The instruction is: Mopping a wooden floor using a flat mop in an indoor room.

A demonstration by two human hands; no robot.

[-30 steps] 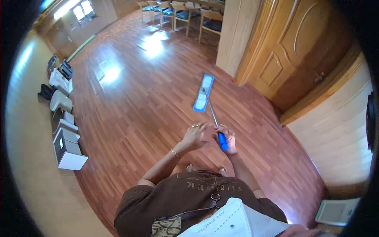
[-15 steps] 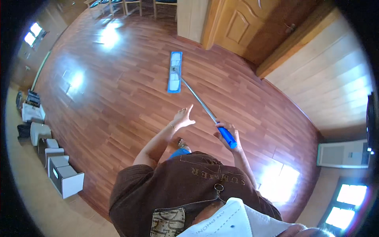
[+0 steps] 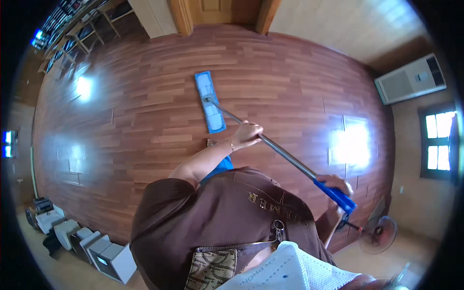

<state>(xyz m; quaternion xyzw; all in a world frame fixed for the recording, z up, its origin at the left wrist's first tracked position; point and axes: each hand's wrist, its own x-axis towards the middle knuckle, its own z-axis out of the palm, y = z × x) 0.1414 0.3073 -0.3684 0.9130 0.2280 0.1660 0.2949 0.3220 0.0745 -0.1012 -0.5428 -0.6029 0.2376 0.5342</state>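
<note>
A flat mop with a blue-rimmed rectangular head [image 3: 209, 108] lies against the brown wood-plank floor [image 3: 159, 96] ahead of me. Its metal pole [image 3: 290, 157] slants from the head down to the right, ending in a blue handle [image 3: 336, 197]. My left hand [image 3: 249, 134] is closed around the pole partway up, with a bracelet at the wrist. Farther right, my right hand [image 3: 339, 186] grips the blue handle near its upper end. Part of my foot shows just below the mop head, beside a blue trouser leg [image 3: 222, 168].
A wooden door [image 3: 224, 10] stands at the far wall, chairs [image 3: 79, 41] at the far left. White box-shaped appliances [image 3: 113, 258] line the near left wall. To the right are a tall white air conditioner [image 3: 411, 79], a window [image 3: 440, 140] and a standing fan [image 3: 379, 234].
My left hand was open and off the mop; now it holds the pole. My right hand has swung the handle farther right. The view has turned rightward, and the mop head's angle has changed.
</note>
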